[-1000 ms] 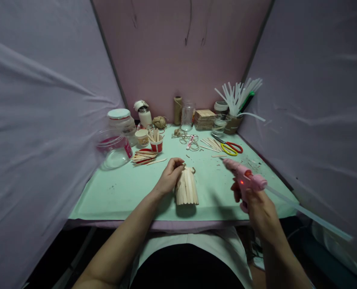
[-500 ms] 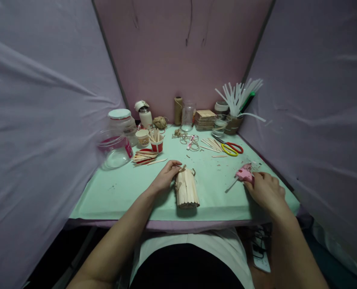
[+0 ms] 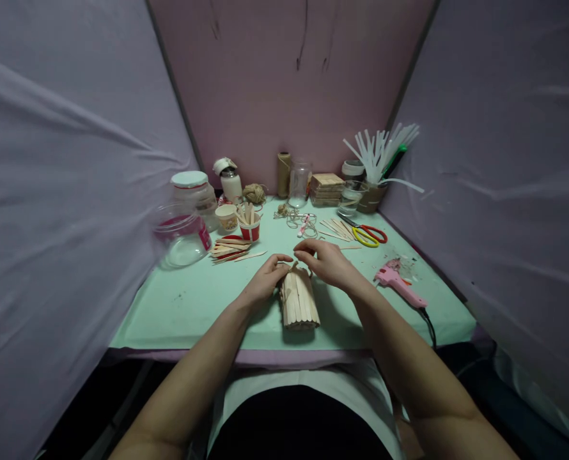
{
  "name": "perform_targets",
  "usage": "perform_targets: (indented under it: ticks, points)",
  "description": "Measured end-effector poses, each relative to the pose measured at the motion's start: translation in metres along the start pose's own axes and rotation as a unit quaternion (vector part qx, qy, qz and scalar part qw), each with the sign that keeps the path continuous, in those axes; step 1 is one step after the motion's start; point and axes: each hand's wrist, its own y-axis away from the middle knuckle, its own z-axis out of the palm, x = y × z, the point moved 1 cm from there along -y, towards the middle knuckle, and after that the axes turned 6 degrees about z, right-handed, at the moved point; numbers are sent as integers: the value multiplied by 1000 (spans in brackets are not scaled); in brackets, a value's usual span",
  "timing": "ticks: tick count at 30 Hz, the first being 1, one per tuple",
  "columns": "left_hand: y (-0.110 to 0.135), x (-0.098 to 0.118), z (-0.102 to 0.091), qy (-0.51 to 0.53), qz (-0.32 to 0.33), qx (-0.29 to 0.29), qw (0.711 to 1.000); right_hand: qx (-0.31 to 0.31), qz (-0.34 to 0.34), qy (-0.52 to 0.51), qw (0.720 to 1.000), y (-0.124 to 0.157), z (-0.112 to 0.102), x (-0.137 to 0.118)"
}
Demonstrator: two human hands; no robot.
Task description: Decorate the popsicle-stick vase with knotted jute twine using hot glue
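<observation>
A small cylinder covered in upright wooden craft sticks (image 3: pixel 299 301) lies tilted near the table's front edge, scalloped stick ends toward me. Brown twine shows around its far end. My left hand (image 3: pixel 266 278) grips its far left edge, thumb and fingers at the twine. Just above that end hovers my right hand (image 3: pixel 327 260), fingers curved, with a small gap between thumb and index finger and nothing visible in them. On the right a pink hot glue gun (image 3: pixel 399 285) rests on the table, its cord running off the front edge.
Scissors (image 3: pixel 367 235), loose sticks (image 3: pixel 337 230) and tangled twine (image 3: pixel 303 222) lie farther back. Clear jars (image 3: pixel 181 239) and a red cup of sticks (image 3: pixel 250 229) stand left. A holder of white glue sticks (image 3: pixel 371 197) stands back right. Fabric walls enclose the table (image 3: pixel 193 319).
My right hand has let go of the glue gun, leaving it on the table, and moved left to the far end of the stick-covered cylinder. My left hand stays on it.
</observation>
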Motion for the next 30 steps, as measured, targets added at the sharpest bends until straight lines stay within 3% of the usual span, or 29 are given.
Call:
perform_targets:
  ticks: [5, 23, 30]
  points:
    - [0, -1, 0, 2, -1, 0, 1000, -39, 43, 19, 998, -5, 2, -4]
    - [0, 1, 4, -1, -16, 4, 1000, -34, 108, 38, 993, 5, 7, 4]
    - [0, 0, 4, 19, -15, 2, 1000, -32, 103, 12, 994, 3, 12, 17]
